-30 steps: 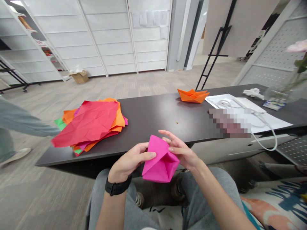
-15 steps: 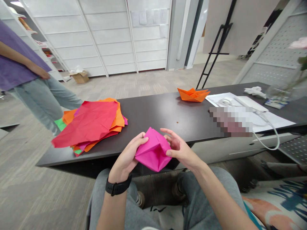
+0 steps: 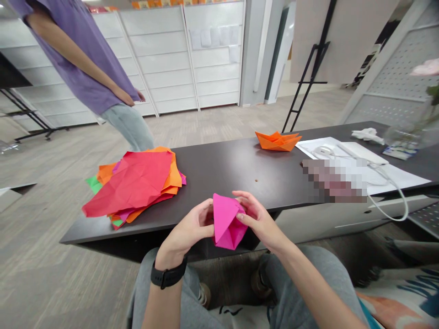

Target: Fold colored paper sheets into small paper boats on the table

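Note:
A folded magenta paper point(image 3: 226, 224) hangs in the air just in front of the dark table's near edge point(image 3: 144, 226), above my knees. My left hand point(image 3: 188, 230), with a black watch on its wrist, pinches the paper's left side. My right hand point(image 3: 257, 219) grips its right side with thumb and fingers closed round the folds. The paper is pressed narrow between both hands.
A stack of red, orange and green paper sheets point(image 3: 135, 185) lies on the table's left part. A finished orange paper boat point(image 3: 277, 140) sits at the far side. White papers, a mouse and a cable point(image 3: 363, 162) lie to the right. A person in a purple shirt point(image 3: 85, 59) walks behind the table, left.
My hands have squeezed the magenta paper from an open pocket shape into a narrower fold. The person at the left has walked closer and further into view.

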